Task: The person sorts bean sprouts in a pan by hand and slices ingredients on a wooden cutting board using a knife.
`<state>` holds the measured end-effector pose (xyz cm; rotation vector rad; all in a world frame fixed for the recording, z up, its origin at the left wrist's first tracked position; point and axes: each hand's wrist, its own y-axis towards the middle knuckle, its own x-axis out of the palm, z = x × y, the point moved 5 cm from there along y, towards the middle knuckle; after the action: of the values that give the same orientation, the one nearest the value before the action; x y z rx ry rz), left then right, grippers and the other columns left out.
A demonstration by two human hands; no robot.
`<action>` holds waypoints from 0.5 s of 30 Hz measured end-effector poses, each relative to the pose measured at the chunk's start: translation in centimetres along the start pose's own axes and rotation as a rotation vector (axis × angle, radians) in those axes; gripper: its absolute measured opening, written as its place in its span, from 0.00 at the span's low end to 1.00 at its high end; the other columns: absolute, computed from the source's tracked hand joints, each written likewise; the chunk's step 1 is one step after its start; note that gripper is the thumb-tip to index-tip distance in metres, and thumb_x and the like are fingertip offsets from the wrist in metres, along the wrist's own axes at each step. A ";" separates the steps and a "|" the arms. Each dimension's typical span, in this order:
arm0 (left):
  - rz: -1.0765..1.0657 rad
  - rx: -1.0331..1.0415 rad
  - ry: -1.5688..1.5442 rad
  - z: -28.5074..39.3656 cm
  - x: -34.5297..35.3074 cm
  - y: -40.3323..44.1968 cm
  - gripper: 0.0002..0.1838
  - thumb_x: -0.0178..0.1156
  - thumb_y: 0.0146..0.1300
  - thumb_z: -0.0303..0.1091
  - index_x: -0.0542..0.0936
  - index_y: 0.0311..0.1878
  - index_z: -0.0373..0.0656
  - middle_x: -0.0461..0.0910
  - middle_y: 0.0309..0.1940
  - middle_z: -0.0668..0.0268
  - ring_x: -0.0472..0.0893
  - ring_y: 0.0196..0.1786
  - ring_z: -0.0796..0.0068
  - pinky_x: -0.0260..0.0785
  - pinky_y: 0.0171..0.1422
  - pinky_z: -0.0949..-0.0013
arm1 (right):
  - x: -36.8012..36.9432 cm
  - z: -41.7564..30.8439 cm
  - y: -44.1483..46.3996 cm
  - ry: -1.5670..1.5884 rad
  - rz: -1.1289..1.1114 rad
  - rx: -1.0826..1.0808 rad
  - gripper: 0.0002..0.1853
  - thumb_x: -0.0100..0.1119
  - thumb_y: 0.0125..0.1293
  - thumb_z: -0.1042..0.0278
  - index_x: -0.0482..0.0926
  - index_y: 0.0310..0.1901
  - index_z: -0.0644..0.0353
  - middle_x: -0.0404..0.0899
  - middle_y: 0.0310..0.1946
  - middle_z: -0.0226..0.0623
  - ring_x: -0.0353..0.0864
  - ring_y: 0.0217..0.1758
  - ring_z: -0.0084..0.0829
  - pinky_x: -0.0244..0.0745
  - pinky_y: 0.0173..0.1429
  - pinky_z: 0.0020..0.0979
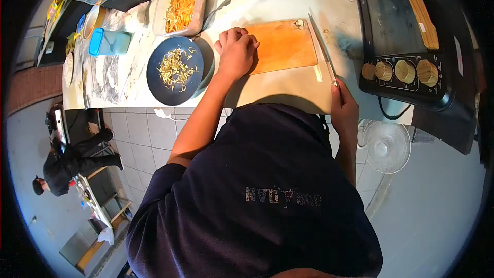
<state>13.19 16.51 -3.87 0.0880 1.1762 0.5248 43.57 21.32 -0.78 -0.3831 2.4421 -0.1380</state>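
Note:
My left hand (236,54) rests at the left end of the wooden cutting board (283,46), fingers curled in; whatever they may hold is hidden. In my right hand (343,105) is the handle of a knife (321,46), its long blade lying along the board's right edge and pointing away from me. A small pale piece (299,22) lies near the board's far right corner. Left of my left hand stands a dark blue bowl (154,80) with thin pale-green shreds (176,69) in it.
Behind the bowl, a clear plastic tub (197,18) contains orange shreds (181,7). A blue-lidded container (110,42) stands farther left. At right is a black appliance with wooden knobs (405,72). A glass-like round bowl (386,146) sits below the counter. Another person (67,167) stands at far left.

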 end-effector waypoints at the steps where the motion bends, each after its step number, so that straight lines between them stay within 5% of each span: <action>1: -0.010 0.009 0.019 0.1 0.5 0.4 0.10 0.64 0.60 0.39 0.82 0.44 0.50 0.76 0.50 0.64 0.68 0.56 0.55 0.55 0.56 0.50 | -0.5 0.3 -0.1 0.007 0.015 0.009 0.21 0.50 0.74 0.54 0.77 0.60 0.56 0.83 0.47 0.51 0.84 0.53 0.42 0.75 0.55 0.36; 3: -0.023 0.022 0.037 0.9 0.9 1.2 0.11 0.64 0.62 0.39 0.82 0.45 0.48 0.76 0.50 0.63 0.69 0.55 0.55 0.57 0.56 0.51 | -1.2 0.6 -0.5 0.013 0.020 0.081 0.20 0.50 0.75 0.59 0.76 0.61 0.60 0.84 0.48 0.45 0.81 0.51 0.28 0.73 0.57 0.29; 6: -0.132 0.089 -0.213 5.2 0.5 3.9 0.07 0.60 0.65 0.36 0.81 0.43 0.47 0.79 0.45 0.62 0.73 0.52 0.56 0.60 0.57 0.56 | -1.8 1.2 -1.3 0.072 0.062 0.081 0.20 0.50 0.75 0.58 0.76 0.61 0.60 0.84 0.47 0.44 0.81 0.50 0.27 0.73 0.56 0.28; 11: -0.085 0.335 -0.430 10.4 2.6 8.0 0.06 0.65 0.62 0.35 0.83 0.39 0.46 0.82 0.40 0.62 0.78 0.50 0.62 0.62 0.57 0.60 | -2.8 1.1 -3.8 0.048 0.163 0.112 0.20 0.51 0.75 0.55 0.77 0.60 0.59 0.84 0.43 0.53 0.86 0.47 0.37 0.77 0.49 0.33; 13: -0.155 0.276 -0.375 10.9 3.5 9.1 0.08 0.70 0.57 0.37 0.84 0.34 0.44 0.83 0.32 0.62 0.81 0.37 0.63 0.68 0.48 0.62 | -2.9 1.4 -4.7 0.066 0.186 0.145 0.20 0.51 0.75 0.56 0.77 0.59 0.59 0.84 0.42 0.53 0.86 0.45 0.37 0.77 0.47 0.33; 14: -0.064 0.349 -0.403 10.6 4.1 9.4 0.11 0.73 0.53 0.39 0.84 0.28 0.43 0.83 0.26 0.61 0.80 0.26 0.64 0.70 0.35 0.64 | -2.9 1.6 -5.1 0.072 0.204 0.140 0.20 0.51 0.75 0.56 0.77 0.59 0.59 0.84 0.41 0.52 0.87 0.44 0.37 0.78 0.46 0.33; 15: -0.071 0.365 -0.410 10.7 4.0 9.4 0.11 0.73 0.53 0.39 0.84 0.28 0.43 0.83 0.26 0.61 0.80 0.26 0.64 0.70 0.35 0.64 | -3.0 1.7 -5.5 0.076 0.222 0.134 0.19 0.51 0.75 0.56 0.77 0.59 0.59 0.84 0.40 0.52 0.87 0.43 0.37 0.78 0.45 0.33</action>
<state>20.65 28.65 0.08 0.4445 0.8569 0.2088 48.17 16.99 0.74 -0.0480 2.5140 -0.2218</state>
